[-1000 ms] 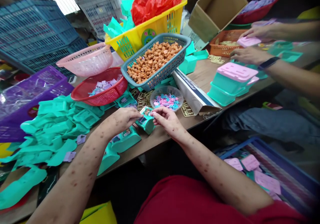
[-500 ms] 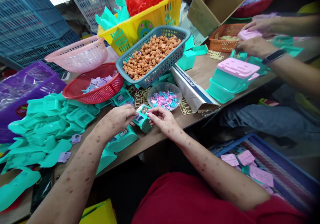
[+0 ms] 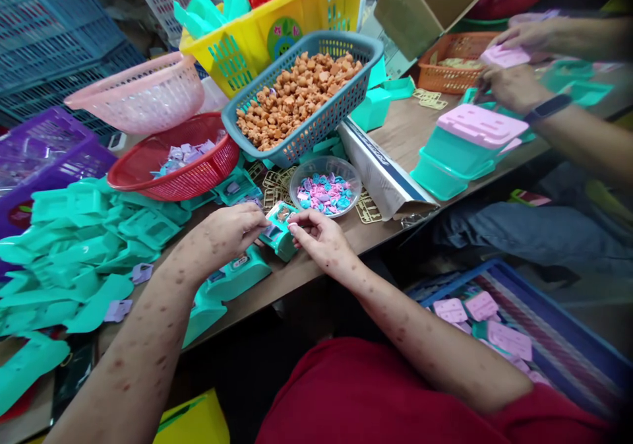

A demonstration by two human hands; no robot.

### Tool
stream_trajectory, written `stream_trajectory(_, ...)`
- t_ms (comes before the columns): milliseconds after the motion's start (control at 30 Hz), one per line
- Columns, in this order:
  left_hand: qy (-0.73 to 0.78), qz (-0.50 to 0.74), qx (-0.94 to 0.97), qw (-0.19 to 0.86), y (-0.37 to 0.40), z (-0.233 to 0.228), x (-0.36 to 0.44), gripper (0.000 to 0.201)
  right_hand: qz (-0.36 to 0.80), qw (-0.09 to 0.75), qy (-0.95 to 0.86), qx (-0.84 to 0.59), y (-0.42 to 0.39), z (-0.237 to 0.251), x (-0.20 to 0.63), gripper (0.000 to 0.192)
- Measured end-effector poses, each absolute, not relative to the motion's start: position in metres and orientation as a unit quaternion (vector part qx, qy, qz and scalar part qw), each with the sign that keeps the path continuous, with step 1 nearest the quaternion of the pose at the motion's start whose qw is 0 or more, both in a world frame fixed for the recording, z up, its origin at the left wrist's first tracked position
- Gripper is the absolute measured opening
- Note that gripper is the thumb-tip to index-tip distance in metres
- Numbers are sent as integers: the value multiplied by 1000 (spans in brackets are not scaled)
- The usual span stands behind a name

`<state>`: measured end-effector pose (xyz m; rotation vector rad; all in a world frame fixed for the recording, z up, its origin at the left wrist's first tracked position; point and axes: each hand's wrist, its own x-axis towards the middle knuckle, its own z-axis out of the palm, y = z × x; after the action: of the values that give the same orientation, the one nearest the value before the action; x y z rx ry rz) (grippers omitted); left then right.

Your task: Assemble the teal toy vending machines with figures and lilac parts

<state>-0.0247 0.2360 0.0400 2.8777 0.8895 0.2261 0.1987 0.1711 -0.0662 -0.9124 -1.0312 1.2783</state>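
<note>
A small teal plastic housing [image 3: 281, 241] with a gold-brown figure set in its top stands on the table between my hands. My left hand [image 3: 240, 229] is at its left side with fingers pinched together; what they hold, if anything, is hidden. My right hand [image 3: 320, 239] pinches a small pink piece [image 3: 291, 226] at the housing's upper right edge. Just behind stands a clear round bowl [image 3: 357, 196] of small pink, blue and purple parts. More teal housings [image 3: 242, 276] stand in a row below my left hand.
Teal plastic parts [image 3: 89, 239] are heaped at the left. Behind are a red basket [image 3: 198, 179], a blue-grey basket [image 3: 326, 124] of brown figures and a long white carton [image 3: 380, 170]. At right, a co-worker's hands [image 3: 509, 88] hold a pink lid near stacked teal boxes [image 3: 457, 144].
The camera view has shifted slightly. Both my hands stay at the teal housing in nearly the same pose. The co-worker's hands have moved a little around the pink lid.
</note>
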Motion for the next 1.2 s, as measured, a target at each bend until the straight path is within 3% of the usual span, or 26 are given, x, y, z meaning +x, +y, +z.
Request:
stream_trajectory(500,297,102,949,19,231,35,-22,37,534,575,-474,-398,171,-65,200,26)
stream_trajectory(767,359,122,924,52,223,38,-19,27,533,568,-482,-401,170,-62,202,22)
stream_trajectory(1200,320,115,940,23,227,35,-27,26,520,564,-494,-409,168,-64,203,18)
